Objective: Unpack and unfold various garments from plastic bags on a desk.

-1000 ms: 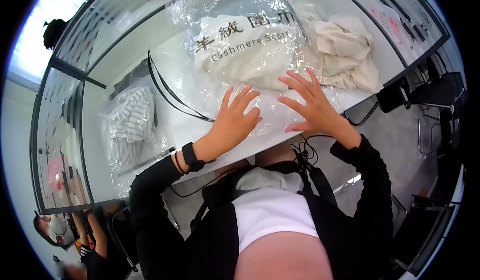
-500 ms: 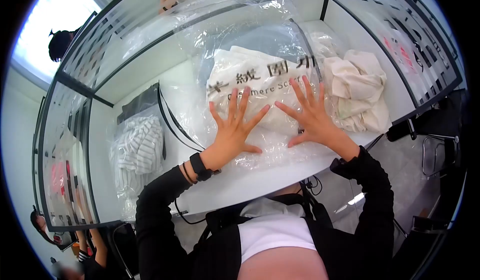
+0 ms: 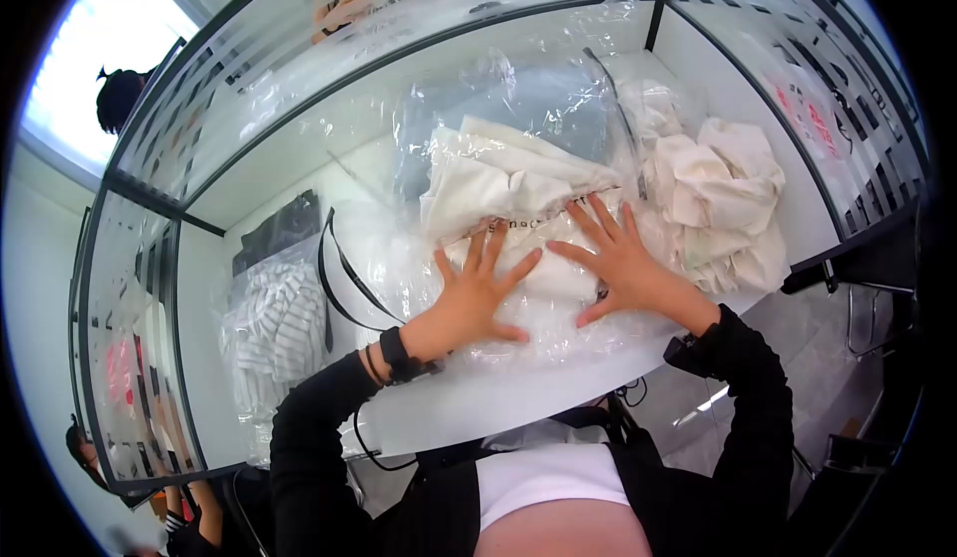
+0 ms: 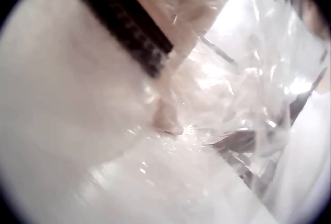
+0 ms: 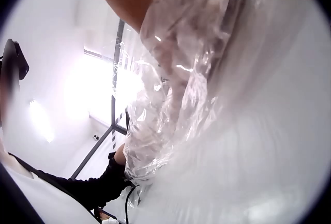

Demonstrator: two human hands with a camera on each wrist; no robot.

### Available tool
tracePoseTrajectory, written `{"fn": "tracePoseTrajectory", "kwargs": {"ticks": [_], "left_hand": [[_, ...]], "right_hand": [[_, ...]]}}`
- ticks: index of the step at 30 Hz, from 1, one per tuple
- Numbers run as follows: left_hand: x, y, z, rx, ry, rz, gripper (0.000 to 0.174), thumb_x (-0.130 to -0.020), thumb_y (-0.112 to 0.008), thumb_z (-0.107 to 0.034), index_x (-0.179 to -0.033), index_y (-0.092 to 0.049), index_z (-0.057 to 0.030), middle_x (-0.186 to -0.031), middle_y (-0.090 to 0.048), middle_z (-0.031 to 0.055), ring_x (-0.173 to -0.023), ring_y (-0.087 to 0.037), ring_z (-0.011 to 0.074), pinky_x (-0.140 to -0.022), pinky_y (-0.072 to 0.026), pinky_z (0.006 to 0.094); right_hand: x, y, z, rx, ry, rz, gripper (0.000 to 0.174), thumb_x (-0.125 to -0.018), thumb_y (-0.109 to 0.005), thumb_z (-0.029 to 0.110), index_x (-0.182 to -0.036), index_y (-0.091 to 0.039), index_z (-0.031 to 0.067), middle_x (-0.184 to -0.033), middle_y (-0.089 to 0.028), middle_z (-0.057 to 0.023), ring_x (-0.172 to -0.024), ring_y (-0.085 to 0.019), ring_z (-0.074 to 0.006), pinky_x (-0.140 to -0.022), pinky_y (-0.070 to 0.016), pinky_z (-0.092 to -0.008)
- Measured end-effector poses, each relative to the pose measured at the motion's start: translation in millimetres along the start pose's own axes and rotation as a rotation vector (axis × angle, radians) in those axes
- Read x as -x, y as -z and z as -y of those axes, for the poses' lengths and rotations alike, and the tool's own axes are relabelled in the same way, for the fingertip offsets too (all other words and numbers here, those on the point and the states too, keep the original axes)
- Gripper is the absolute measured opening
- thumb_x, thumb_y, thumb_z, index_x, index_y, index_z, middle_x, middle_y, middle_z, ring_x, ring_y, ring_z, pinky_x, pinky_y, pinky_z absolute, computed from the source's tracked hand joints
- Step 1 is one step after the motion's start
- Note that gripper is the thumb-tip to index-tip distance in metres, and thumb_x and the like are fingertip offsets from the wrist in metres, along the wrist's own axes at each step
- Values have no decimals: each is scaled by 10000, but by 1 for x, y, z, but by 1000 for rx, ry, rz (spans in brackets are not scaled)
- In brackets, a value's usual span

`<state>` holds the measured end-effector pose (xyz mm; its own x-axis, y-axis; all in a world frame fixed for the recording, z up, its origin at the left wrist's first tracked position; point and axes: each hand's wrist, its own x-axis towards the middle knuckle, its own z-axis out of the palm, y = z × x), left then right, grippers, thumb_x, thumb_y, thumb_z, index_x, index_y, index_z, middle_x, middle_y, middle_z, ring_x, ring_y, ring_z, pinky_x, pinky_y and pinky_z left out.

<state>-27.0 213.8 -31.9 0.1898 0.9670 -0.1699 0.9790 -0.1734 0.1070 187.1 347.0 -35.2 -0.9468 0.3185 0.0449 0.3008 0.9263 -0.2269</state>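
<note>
Both hands lie palm down with fingers spread on a clear plastic bag [image 3: 548, 323] in the head view. Under and behind the fingertips is a folded cream cloth [image 3: 503, 163]; dark printed lettering shows in part along the fingertips. My left hand [image 3: 467, 296] rests on the left half of the bag, my right hand [image 3: 635, 270] on the right half. Crinkled plastic [image 5: 165, 95] covers part of the right hand in the right wrist view. Shiny plastic [image 4: 222, 84] surrounds the blurred left hand in the left wrist view.
Bagged striped cloth [image 3: 274, 313] lies at the left, near a black strap [image 3: 344, 283]. A rumpled cream cloth [image 3: 728, 183] lies at the right, and blue-grey cloth [image 3: 518, 104] behind. Clear panels in a black frame [image 3: 184, 203] enclose the white table [image 3: 498, 403].
Both hands have come down onto the bag with fingers spread, then drawn slightly toward the body. The printed lettering has come nearer with them and crumpled, showing more cream cloth behind.
</note>
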Motion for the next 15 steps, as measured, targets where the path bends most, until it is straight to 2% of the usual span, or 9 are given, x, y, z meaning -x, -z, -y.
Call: {"fn": "tracePoseTrajectory", "kwargs": {"ticks": [5, 6, 7, 9, 11, 12, 15], "left_hand": [[-1, -2, 2, -17, -7, -22, 1086, -550, -687, -658, -1429, -173, -284, -1466, 39, 240, -1337, 42, 464, -847, -91, 775], [-2, -1, 1, -22, 17, 21, 1085, -561, -679, -660, -1433, -161, -275, -1471, 60, 227, -1340, 70, 455, -851, -79, 777], [0, -3, 1, -35, 5, -26, 1071, -569, -675, -661, -1432, -161, -288, -1474, 47, 219, -1346, 62, 440, -845, -89, 782], [7, 3, -2, -45, -20, -82, 989, -625, -655, -628, -1423, -202, -259, -1467, -11, 233, -1346, -8, 437, -880, -111, 761], [21, 2, -1, -32, -53, -215, 937, -654, -653, -590, -1412, -236, -231, -1466, -73, 212, -1346, -66, 419, -942, -143, 699], [30, 3, -3, -21, -70, -281, 912, -668, -652, -571, -1407, -253, -217, -1465, -103, 202, -1347, -95, 409, -973, -159, 668], [80, 41, -11, 25, -332, -171, 830, -689, -651, -538, -1370, -330, -187, -1440, -219, 167, -1332, -195, 362, -1026, -164, 598]], "right_hand": [[-1, -9, -2, 34, -10, -1, 1023, -504, -720, 626, -1368, -348, 225, -1481, -51, -191, -1346, -3, -447, -967, -86, -703], [0, -10, -3, 34, 13, -31, 1019, -511, -701, 649, -1370, -345, 232, -1481, -57, -188, -1341, -17, -453, -951, -96, -716], [1, -10, -4, 38, 37, -59, 1016, -518, -683, 672, -1371, -343, 238, -1482, -62, -184, -1337, -32, -459, -936, -107, -729], [9, 1, 4, 86, 16, -82, 993, -549, -696, 627, -1374, -330, 214, -1474, -103, -171, -1344, -64, -430, -973, -140, -682], [21, 12, 9, 110, -14, -142, 983, -563, -704, 600, -1376, -322, 200, -1467, -127, -166, -1345, -90, -414, -1003, -154, -642], [34, 22, 10, 115, 37, -189, 970, -570, -709, 569, -1372, -323, 183, -1450, -176, -162, -1344, -136, -380, -1040, -155, -587], [78, 48, 16, 20, 155, -40, 951, -560, -722, 544, -1352, -348, 175, -1436, -212, -160, -1334, -176, -369, -1052, -144, -577]]}}
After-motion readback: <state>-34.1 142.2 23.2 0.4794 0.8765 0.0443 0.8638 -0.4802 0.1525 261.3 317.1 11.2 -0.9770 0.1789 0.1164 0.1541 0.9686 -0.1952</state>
